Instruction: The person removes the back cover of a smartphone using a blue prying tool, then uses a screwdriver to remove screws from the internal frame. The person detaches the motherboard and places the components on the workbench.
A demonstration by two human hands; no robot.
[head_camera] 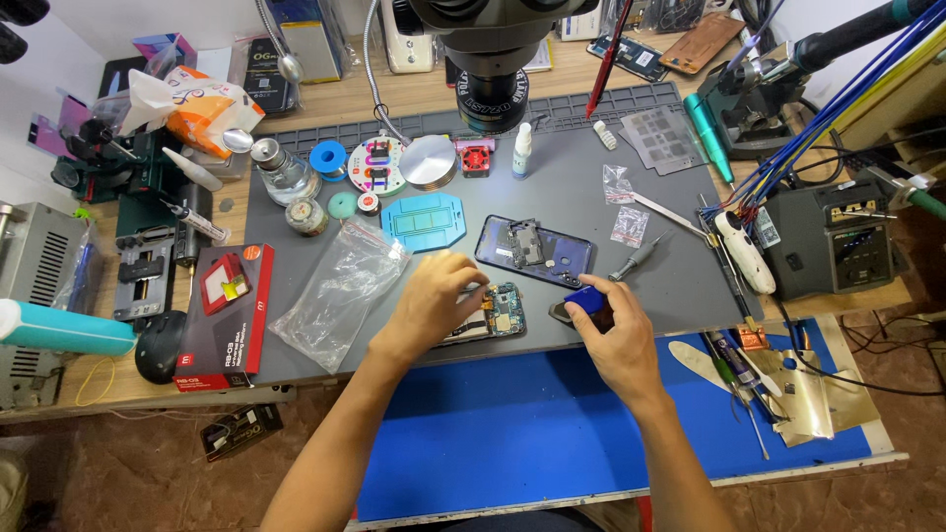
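My left hand (434,300) rests on an opened phone body (498,315) with its circuit board exposed, fingers pinched at its upper edge; whether it grips a small tool there is too small to tell. My right hand (606,330) is closed around a small blue object (585,299) just right of the phone. A dark blue back cover (532,250) with a black part on it lies beyond both hands on the grey work mat (581,187).
A microscope head (493,59) hangs over the mat's far side. A clear plastic bag (340,291), a red-and-black box (227,315), a teal jig plate (424,222), a screwdriver (639,258), solder reels and bottles lie around. A soldering station (833,236) stands right.
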